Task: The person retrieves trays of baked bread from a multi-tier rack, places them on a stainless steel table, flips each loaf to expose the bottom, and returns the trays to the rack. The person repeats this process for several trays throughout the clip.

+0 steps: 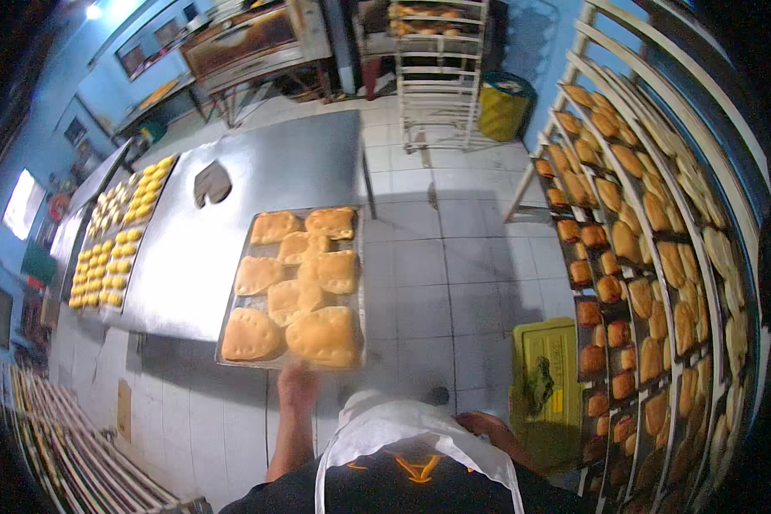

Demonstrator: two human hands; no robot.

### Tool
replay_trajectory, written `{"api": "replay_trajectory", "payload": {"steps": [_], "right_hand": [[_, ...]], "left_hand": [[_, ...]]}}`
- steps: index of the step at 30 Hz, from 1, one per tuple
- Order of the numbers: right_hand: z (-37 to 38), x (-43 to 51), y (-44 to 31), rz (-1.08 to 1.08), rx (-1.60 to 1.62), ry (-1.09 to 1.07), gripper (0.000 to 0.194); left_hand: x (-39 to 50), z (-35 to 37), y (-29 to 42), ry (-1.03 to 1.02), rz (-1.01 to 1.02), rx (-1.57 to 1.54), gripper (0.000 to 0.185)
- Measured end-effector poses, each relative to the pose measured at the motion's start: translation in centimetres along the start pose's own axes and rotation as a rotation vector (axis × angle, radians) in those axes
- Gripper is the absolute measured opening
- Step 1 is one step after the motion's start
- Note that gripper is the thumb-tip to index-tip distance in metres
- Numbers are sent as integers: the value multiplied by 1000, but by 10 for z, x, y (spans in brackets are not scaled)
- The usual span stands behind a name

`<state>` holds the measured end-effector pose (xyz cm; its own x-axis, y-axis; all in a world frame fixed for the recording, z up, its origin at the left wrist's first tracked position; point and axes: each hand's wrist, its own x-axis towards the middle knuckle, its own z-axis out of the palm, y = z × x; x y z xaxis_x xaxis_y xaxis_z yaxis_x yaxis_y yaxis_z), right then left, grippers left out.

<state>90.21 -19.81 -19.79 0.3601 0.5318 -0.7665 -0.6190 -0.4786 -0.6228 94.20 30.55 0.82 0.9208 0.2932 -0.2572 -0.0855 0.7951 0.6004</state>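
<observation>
A dark baking tray point(363, 302) of golden, flat baked breads point(321, 337) sits at the near right corner of a metal table point(302, 154), its front edge jutting past the table. At that front edge, my left hand point(297, 385) is closed on the tray's rim, somewhat blurred. My right hand point(478, 424) hangs low beside the white apron point(392, 421), away from the tray. The apron and shadow partly hide its fingers, so its grip is unclear. Farther back on the table lies a dark oven mitt point(212, 184).
Trays of yellow dough balls point(106, 273) occupy the table's left end. To the right stands a tall rack point(665, 250) full of breads, with a yellow-green crate point(546, 347) beside it. Another rack point(440, 83) and a yellow bin point(505, 106) stand ahead. Stacked racking point(70, 443) fills the lower left.
</observation>
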Motion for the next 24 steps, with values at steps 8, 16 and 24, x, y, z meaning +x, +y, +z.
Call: {"api": "replay_trajectory", "payload": {"steps": [8,16,24], "right_hand": [[67,102,-77,-70,-602,-81,57],[171,129,-204,-55,-974,13,50],[222,85,-353,-137,-659,162,37]], "left_hand": [[30,-120,25,-4,-310,-6,40],[82,-144,69,-276,-685,753,61],[-9,-213,141,-45,-1061,761,64]]}}
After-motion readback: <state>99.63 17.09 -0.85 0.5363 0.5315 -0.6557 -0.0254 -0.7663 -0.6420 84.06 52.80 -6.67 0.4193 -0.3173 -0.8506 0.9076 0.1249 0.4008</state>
